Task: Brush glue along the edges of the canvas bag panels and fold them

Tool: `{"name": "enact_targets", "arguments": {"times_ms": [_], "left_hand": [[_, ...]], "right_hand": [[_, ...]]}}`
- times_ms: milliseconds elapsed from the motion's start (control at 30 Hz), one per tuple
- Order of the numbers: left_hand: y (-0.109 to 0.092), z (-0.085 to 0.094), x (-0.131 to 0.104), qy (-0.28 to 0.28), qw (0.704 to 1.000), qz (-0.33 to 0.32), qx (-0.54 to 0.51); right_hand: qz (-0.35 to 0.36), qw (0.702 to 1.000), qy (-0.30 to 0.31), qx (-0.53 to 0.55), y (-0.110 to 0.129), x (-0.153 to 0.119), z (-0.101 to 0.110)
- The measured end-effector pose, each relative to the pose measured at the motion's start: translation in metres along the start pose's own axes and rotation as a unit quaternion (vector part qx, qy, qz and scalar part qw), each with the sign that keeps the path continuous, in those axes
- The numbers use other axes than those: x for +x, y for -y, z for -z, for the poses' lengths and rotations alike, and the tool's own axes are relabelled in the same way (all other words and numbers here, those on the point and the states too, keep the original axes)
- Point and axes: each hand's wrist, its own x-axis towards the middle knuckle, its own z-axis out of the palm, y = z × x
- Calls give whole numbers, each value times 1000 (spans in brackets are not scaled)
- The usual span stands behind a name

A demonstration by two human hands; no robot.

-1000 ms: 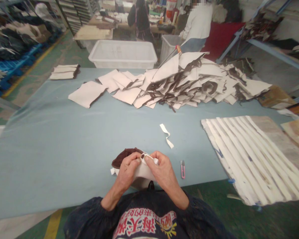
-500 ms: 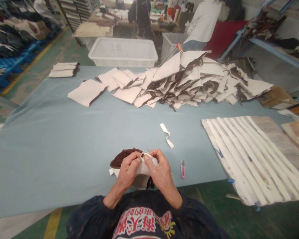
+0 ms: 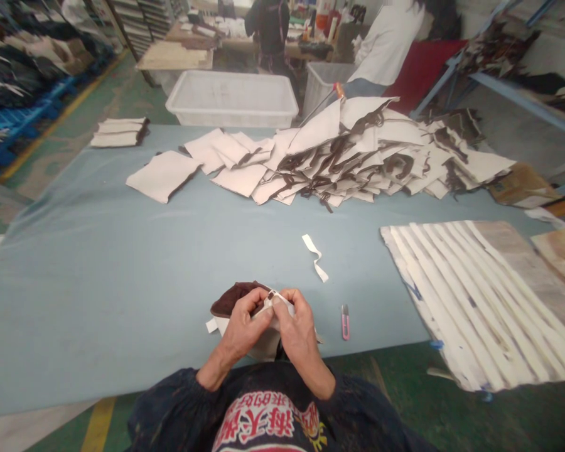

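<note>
A brown-lined, off-white fabric piece (image 3: 233,299), open like a pouch, lies at the table's near edge between my hands. My left hand (image 3: 245,319) pinches its upper rim from the left. My right hand (image 3: 297,320) grips the same rim from the right, the two thumbs nearly meeting over a small white and dark bit at the edge. Exactly what that bit is I cannot make out. A white tab sticks out at the piece's left side. Pink thread snips (image 3: 345,322) lie just right of my right hand. Beyond them is a curled white strip (image 3: 316,258).
Many off-white pieces with dark edges are heaped (image 3: 329,150) along the far side of the blue-covered table (image 3: 122,270). A board with long white strips (image 3: 480,301) lies at the right. Behind stands a white plastic tub (image 3: 233,100). Two people are at the back.
My hands have shifted slightly and my right hand has turned more upright, its fingers closer to the left at the rim. The dark cords below the fabric are now mostly covered.
</note>
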Motion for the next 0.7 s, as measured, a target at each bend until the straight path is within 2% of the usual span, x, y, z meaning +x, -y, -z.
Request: {"name": "enact_targets", "arguments": {"times_ms": [367,700], "left_hand": [[2,0,2,-21,1000,11,13],[3,-1,2,-34,999,10,32]], "right_hand": [[-17,1000,15,17,-7,0,-1],[-26,996,73,45,-15,10,8]]}}
